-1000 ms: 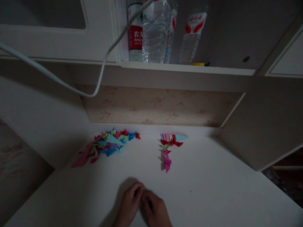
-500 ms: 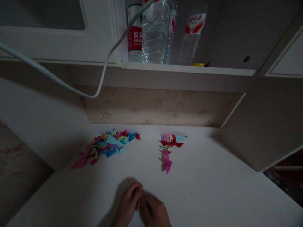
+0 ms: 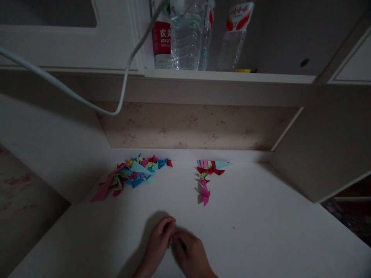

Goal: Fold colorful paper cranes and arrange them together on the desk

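Note:
My left hand [image 3: 160, 237] and my right hand [image 3: 189, 249] meet over the front of the white desk [image 3: 261, 231], fingertips together. Both are closed with curled fingers. Whatever they hold, if anything, is hidden by the fingers. Beyond them on the left lies a heap of folded paper pieces [image 3: 140, 170] in blue, green, red and pink. To the right of that heap, a row of small folded paper figures [image 3: 211, 170] sits near the back edge, with a magenta folded paper figure [image 3: 205, 195] nearest my hands.
Above the desk, a shelf [image 3: 232, 76] holds several plastic bottles [image 3: 187, 38]. A white cable [image 3: 123, 85] hangs across the upper left. Side panels [image 3: 315, 143] close in the desk, and flowered wallpaper [image 3: 188, 125] covers the back.
The view has tilted down slightly, so the shelf and papers sit higher in the picture. My hands stay together in nearly the same pose.

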Available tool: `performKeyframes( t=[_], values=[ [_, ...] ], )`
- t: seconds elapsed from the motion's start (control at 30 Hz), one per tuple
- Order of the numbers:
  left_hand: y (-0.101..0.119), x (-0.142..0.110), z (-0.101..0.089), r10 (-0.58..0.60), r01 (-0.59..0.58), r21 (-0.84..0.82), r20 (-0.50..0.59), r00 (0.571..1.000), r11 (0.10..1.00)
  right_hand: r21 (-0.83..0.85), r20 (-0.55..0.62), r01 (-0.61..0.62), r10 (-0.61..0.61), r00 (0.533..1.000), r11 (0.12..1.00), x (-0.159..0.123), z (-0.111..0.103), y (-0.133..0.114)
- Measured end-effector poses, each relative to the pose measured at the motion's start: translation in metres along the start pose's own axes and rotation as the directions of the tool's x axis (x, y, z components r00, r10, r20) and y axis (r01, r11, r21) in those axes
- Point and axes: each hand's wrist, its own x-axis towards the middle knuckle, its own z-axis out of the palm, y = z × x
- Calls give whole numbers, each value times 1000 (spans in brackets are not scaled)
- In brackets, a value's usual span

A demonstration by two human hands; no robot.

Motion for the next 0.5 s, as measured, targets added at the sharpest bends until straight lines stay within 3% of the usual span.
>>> performKeyframes(
  t=[0.5],
  values=[
    [-6,0,-2,-6,6,36,-5,1000,999,15,8,26,-27,1000,1000,0,-3,-4]
  ],
)
